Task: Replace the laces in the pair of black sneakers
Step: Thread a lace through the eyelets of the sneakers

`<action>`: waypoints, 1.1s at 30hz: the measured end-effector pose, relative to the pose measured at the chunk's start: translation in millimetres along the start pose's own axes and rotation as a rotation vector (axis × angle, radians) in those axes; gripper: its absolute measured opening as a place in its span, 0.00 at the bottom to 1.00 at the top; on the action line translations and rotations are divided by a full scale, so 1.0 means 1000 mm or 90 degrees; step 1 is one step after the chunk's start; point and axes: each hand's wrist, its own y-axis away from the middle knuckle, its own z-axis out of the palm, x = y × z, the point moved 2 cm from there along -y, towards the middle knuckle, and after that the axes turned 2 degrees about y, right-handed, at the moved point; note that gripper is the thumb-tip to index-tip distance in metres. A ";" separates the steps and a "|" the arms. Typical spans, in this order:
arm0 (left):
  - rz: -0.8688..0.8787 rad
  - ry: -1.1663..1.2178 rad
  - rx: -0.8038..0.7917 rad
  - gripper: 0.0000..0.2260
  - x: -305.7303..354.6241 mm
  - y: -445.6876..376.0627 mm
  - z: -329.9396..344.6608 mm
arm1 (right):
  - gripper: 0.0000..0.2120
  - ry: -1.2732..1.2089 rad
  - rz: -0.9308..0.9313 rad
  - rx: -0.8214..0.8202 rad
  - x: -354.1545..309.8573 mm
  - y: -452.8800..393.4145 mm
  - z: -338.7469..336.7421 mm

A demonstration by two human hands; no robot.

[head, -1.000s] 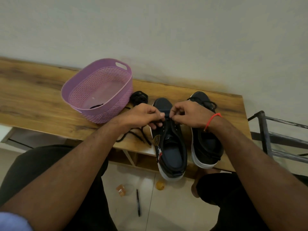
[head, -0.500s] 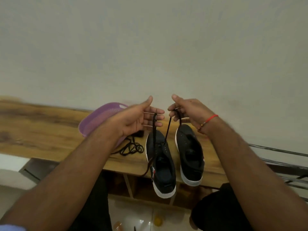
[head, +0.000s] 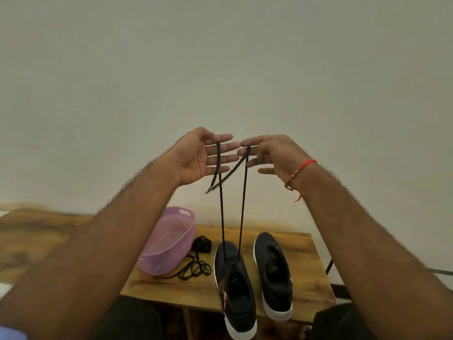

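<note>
keep both ends level as you draw the lace up through the left sneaker on the desk, right sneaker beside it. your left hand and right hand, fingers nearly straight, each pinch one lace end high above the shoe.

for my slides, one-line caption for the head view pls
Left hand and right hand lift both ends of a black lace threaded through the nearer black sneaker.
</note>
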 end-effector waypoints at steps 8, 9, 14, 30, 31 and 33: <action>0.094 -0.037 0.017 0.14 0.041 0.017 0.013 | 0.14 0.027 -0.119 0.019 -0.031 0.012 -0.009; 0.101 -0.049 0.023 0.14 0.044 0.018 0.014 | 0.16 0.032 -0.127 0.020 -0.034 0.013 -0.009; 0.150 -0.101 0.031 0.11 0.055 0.025 0.017 | 0.13 0.005 -0.164 0.044 -0.048 0.016 -0.009; 0.428 -0.310 0.298 0.07 0.074 0.009 0.019 | 0.07 -0.078 -0.304 0.258 -0.068 -0.012 0.001; 0.435 -0.306 0.296 0.07 0.075 0.007 0.020 | 0.07 -0.076 -0.309 0.268 -0.069 -0.013 0.002; 0.443 -0.305 0.293 0.09 0.075 0.002 0.022 | 0.08 -0.072 -0.311 0.283 -0.071 -0.014 0.004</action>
